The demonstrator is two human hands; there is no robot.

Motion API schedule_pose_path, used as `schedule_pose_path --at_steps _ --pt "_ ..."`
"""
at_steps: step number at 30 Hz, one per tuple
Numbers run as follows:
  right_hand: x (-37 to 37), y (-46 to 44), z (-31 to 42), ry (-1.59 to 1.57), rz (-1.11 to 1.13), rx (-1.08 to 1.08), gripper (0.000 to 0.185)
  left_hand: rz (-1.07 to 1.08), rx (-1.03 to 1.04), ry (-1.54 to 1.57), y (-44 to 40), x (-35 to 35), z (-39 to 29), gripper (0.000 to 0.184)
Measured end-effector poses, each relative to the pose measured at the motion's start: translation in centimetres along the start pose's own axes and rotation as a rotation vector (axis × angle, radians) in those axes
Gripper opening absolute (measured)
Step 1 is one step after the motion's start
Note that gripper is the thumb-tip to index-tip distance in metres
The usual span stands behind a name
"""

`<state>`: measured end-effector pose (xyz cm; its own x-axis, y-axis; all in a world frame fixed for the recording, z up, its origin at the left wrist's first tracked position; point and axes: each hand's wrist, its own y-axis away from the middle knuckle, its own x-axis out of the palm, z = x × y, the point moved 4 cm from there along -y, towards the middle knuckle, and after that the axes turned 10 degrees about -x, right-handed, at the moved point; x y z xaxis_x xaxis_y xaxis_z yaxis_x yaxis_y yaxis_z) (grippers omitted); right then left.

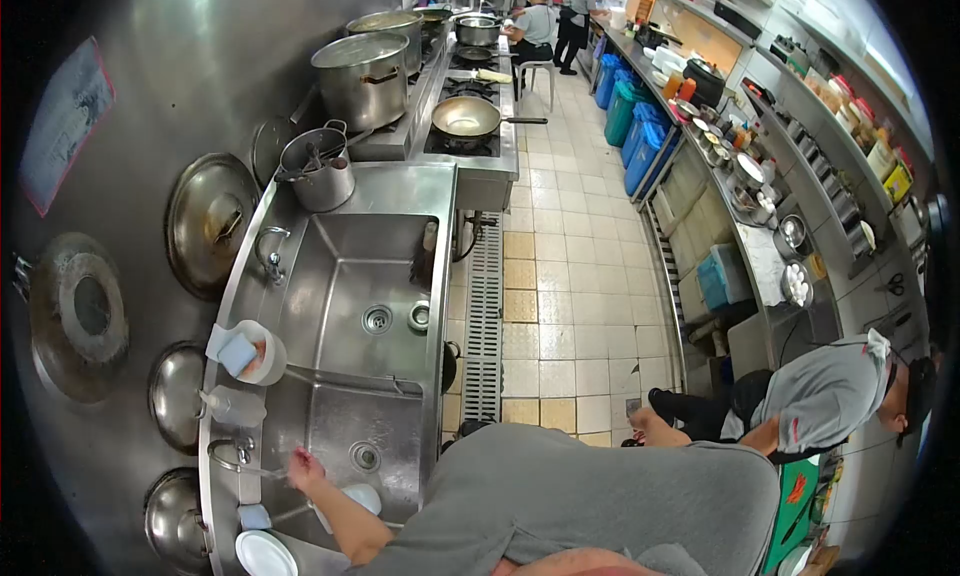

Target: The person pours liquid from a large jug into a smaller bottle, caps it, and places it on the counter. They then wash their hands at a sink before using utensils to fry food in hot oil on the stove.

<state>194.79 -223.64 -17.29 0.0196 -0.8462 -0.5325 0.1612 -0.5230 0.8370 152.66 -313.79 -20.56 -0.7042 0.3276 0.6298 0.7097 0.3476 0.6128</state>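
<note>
My left hand [306, 470] is over the near basin of the steel sink [372, 406], beside the stream from the near tap [232, 454]; its fingers are small and blurred, and I cannot make out whether they hold anything. Below my left forearm, a white dish [360, 498] lies in the basin, partly covered by the arm. A white plate [265, 554] and a blue sponge [254, 517] rest on the sink's left edge. Farther along stand a clear bottle [238, 406] and a white container [262, 354] with a blue cloth. My right hand is out of view.
A co-worker [820, 391] bends at the right, near a green cutting board [795, 506]. Past the sink are a pot with utensils [318, 171], a large stockpot [360, 81] and a wok [466, 117] on the stove. Blue bins [645, 151] line the tiled aisle [560, 276]; two people work far back.
</note>
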Motion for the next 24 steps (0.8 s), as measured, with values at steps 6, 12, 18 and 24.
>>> schedule_pose_path --at_steps 6,12,18,24 --pt "-3.0 -12.7 4.9 -0.106 0.029 -0.316 0.020 0.151 -0.096 0.283 0.4 2.6 -4.7 0.011" --pt "-4.9 0.3 23.4 -0.019 -0.252 -0.700 0.026 0.390 0.047 -0.119 2.7 4.8 -2.6 0.011" --pt "-1.0 1.8 30.5 -0.119 -0.176 -0.888 0.028 0.110 0.019 -0.024 8.9 8.9 -3.3 0.017" --pt "2.2 9.2 40.3 -0.091 -0.149 -1.202 0.026 -0.004 0.173 -0.370 11.0 11.6 -10.0 0.029"
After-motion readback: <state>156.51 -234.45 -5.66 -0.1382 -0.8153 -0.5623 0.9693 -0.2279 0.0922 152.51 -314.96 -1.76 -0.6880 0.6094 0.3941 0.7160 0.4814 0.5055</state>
